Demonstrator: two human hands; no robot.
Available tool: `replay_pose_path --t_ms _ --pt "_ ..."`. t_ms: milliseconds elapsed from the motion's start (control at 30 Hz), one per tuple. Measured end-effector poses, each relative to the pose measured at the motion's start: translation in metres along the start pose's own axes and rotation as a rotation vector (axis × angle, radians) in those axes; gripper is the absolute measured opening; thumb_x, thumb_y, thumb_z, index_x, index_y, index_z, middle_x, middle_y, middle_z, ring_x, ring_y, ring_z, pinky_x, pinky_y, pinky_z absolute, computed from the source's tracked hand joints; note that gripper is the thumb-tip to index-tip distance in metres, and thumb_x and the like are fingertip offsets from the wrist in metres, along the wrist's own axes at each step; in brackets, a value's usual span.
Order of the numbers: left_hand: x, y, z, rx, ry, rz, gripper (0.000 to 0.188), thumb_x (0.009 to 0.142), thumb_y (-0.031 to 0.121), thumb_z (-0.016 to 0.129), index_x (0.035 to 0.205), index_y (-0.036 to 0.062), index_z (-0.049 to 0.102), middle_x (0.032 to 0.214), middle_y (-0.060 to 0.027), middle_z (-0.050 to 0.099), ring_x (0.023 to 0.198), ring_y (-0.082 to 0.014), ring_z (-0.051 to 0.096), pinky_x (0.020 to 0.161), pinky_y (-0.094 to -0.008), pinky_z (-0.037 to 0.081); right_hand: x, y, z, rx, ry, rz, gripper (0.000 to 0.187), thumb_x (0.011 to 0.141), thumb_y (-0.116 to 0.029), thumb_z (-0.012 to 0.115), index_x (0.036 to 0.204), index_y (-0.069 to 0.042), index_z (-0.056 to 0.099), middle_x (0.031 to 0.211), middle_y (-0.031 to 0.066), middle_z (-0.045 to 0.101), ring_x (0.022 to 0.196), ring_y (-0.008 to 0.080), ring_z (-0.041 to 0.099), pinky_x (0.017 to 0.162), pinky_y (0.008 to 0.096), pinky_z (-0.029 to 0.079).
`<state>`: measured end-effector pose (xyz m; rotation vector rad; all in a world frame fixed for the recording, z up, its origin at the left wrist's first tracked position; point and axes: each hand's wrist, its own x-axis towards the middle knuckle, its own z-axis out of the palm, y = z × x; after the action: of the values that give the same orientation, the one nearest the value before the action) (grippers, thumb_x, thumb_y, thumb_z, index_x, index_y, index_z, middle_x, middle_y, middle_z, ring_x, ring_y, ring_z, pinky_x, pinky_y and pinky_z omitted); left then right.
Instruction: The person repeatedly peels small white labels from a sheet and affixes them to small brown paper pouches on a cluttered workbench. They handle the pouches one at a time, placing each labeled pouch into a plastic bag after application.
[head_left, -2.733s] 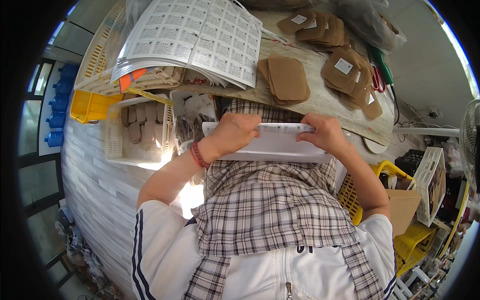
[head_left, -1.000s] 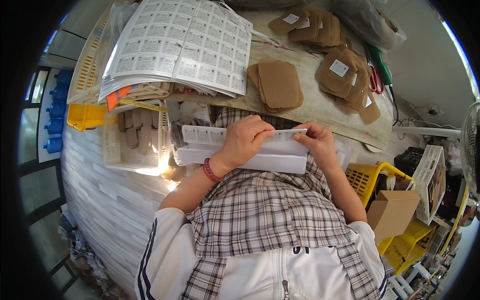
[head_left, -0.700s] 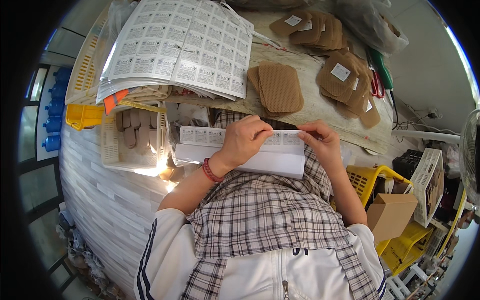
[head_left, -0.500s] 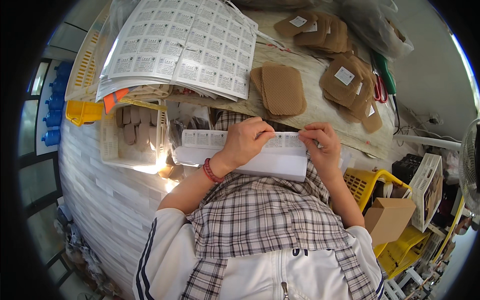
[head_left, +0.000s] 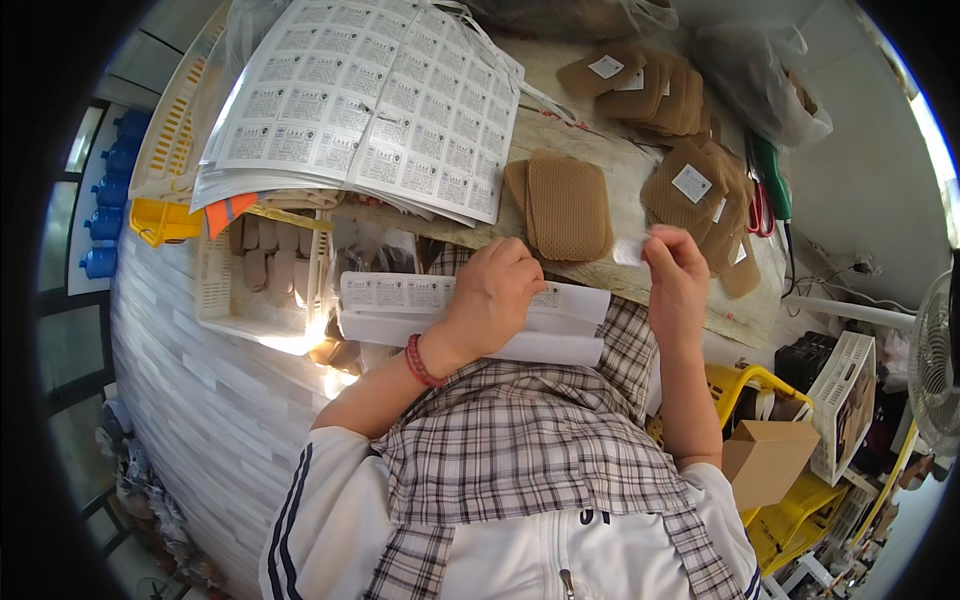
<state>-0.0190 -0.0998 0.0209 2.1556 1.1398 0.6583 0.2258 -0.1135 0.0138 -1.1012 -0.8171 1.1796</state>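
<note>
My left hand (head_left: 497,295) is closed on a folded white label sheet (head_left: 400,328) above my lap. One row of printed labels runs along its upper strip, and a bare white stretch shows at the right end. In a pinch, my right hand (head_left: 680,278) holds a small white sticker label (head_left: 628,252), blurred, near the table's front edge. Just beyond the hands lies a small stack of brown textured pads (head_left: 568,210) with no label on top. Labelled brown pads (head_left: 695,185) are piled to the right, with another labelled group (head_left: 645,88) farther back.
A thick stack of label sheets (head_left: 350,110) covers the table's left. Red-handled scissors (head_left: 760,210) and a green-handled tool (head_left: 768,165) lie at the right edge. A crate of greyish-brown pieces (head_left: 255,330) stands lower left. Yellow baskets (head_left: 735,385) and a cardboard box (head_left: 770,455) are at right.
My right hand has left the sheet's right end and moved up and right with one label. The sheet has shifted slightly left, still in my left hand.
</note>
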Motion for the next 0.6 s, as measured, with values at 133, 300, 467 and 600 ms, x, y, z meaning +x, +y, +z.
replay_pose_path --t_ms 133,300,467,600 --pt "0.014 -0.004 0.006 0.163 0.103 0.298 0.007 0.085 0.005 0.062 0.084 -0.0019 0.06 0.134 -0.023 0.056 0.129 -0.0392 0.051 0.109 -0.0491 0.039 0.05 0.012 0.014 -0.188 -0.121 0.075 0.008 0.092 -0.008 0.069 0.095 -0.001 0.067 0.081 -0.0027 0.062 0.075 0.0067 0.054 0.071 0.022 0.044" --pt "0.018 -0.019 0.017 0.126 0.061 0.271 0.008 0.087 0.005 0.06 0.084 -0.0023 0.059 0.136 -0.0248 0.055 0.136 -0.0401 0.045 0.116 -0.0535 0.03 0.084 0.028 0.02 -0.388 -0.186 0.153 0.01 0.09 -0.01 0.072 0.091 -0.001 0.068 0.08 -0.0029 0.064 0.073 0.0045 0.053 0.065 0.0209 0.042" --pt "0.019 -0.024 0.016 0.135 0.035 0.274 0.013 0.088 0.006 0.053 0.089 -0.0047 0.061 0.133 -0.0263 0.056 0.133 -0.0404 0.047 0.115 -0.0537 0.031 0.091 0.033 0.02 -0.487 -0.204 0.203 0.009 0.091 -0.011 0.071 0.091 -0.003 0.068 0.079 -0.0035 0.063 0.072 0.0046 0.051 0.066 0.0208 0.041" --pt "0.019 -0.025 0.017 0.137 0.025 0.266 0.009 0.087 0.006 0.058 0.086 -0.0032 0.06 0.135 -0.025 0.055 0.135 -0.0395 0.046 0.115 -0.0537 0.031 0.093 0.034 0.02 -0.509 -0.218 0.229 0.01 0.09 -0.011 0.072 0.09 -0.003 0.068 0.079 -0.0038 0.062 0.071 0.0044 0.051 0.065 0.0205 0.04"
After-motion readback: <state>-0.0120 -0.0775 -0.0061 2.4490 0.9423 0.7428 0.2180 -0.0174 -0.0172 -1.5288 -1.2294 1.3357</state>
